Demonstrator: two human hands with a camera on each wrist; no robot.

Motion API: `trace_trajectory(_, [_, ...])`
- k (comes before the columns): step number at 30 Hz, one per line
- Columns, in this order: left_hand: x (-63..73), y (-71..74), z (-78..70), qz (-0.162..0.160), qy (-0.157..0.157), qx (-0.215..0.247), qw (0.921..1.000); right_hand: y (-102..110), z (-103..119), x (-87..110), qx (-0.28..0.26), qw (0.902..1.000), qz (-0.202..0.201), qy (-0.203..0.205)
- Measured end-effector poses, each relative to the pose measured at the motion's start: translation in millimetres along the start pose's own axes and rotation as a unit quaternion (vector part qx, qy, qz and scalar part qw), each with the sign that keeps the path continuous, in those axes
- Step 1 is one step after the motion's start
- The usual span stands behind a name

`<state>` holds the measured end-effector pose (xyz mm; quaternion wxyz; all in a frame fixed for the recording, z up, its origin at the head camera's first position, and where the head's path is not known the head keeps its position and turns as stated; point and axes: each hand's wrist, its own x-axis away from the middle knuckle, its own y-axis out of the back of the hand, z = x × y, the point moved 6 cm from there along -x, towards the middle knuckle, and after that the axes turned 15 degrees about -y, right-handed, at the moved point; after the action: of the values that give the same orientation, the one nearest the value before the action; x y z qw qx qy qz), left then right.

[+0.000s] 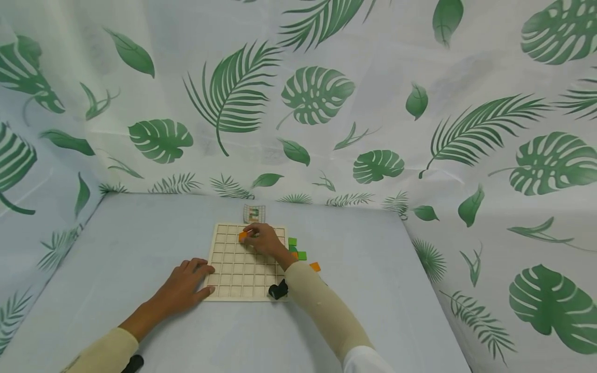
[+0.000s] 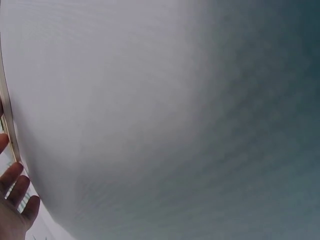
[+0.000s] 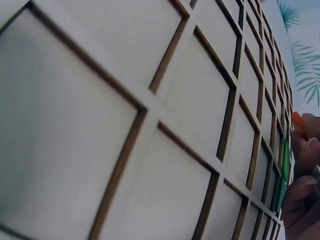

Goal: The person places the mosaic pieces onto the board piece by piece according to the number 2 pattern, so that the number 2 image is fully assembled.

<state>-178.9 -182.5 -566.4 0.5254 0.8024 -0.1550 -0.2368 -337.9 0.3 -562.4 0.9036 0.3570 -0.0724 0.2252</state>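
A pale wooden grid board [image 1: 238, 277] with square cells lies on the table. My right hand [image 1: 266, 240] reaches over its far part and pinches an orange square tile [image 1: 243, 237] between thumb and fingers. The right wrist view shows that orange tile [image 3: 298, 124] at the fingertips, with a green tile [image 3: 285, 159] and a darker green tile [image 3: 280, 194] close to the fingers. Part of the far rows is hidden by the hand. Resting at the board's left edge, my left hand [image 1: 185, 284] has its fingers spread and loosely bent; in the left wrist view its fingers [image 2: 18, 191] are beside the edge.
Just right of the board lie several loose tiles, among them a green tile [image 1: 302, 256] and an orange tile [image 1: 315, 267]. A small pattern card [image 1: 254, 213] stands or lies behind the board. Leaf-printed cloth [image 1: 317, 98] hangs around the table.
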Motion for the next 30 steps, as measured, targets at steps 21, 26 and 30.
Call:
trace_trajectory(21, [1.0,3.0,-0.8,0.007,0.01,0.002,0.9999,-5.0,14.1,0.5,0.109,0.9931,-0.026,0.033])
trace_trajectory(26, [0.2,3.5,-2.7,0.002,0.004,0.005,1.0,-5.7,12.7,-1.6,0.133,0.9901,-0.034,0.029])
trace_trajectory(30, [0.1,3.8,-3.5,0.0,0.002,0.004,1.0,-4.6,11.7,-1.7,0.142,0.9886,-0.04,0.025])
